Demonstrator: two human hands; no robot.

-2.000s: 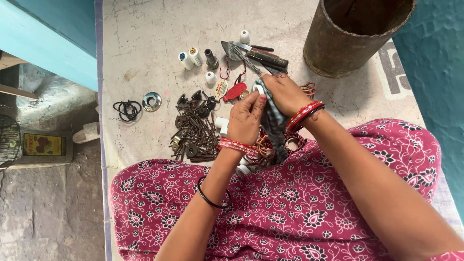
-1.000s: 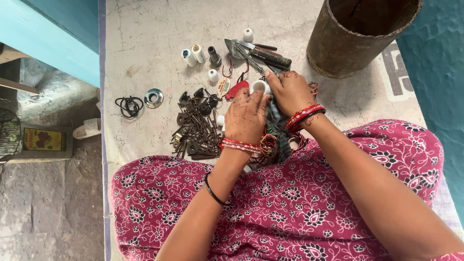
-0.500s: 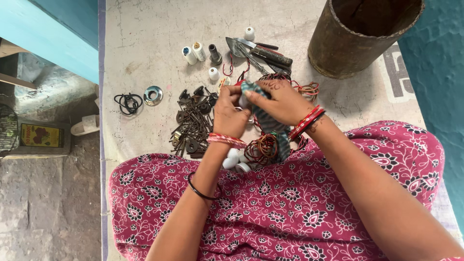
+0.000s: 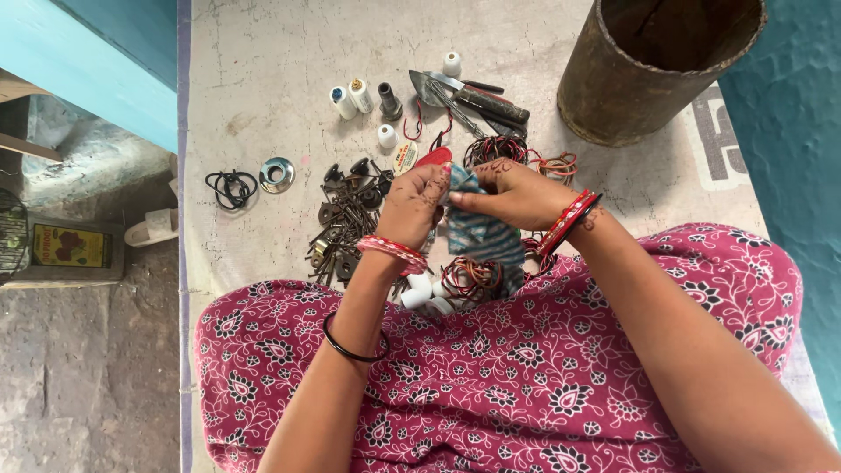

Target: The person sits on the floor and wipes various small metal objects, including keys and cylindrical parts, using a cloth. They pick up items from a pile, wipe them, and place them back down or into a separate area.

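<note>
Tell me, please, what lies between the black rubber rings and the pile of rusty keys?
A shiny round metal washer lies there, seen in the head view.

Even, soft daylight; scene bright, no glare. Shadows faint and short: a thin one under the rusty metal can (image 4: 653,66) at 1 o'clock, and beneath the left hand (image 4: 412,206) and right hand (image 4: 517,193) near centre. Focus sharp across the pale floor (image 4: 263,96). Mild softening at 9 o'clock. Slight wide-angle bending at the edges.
</note>
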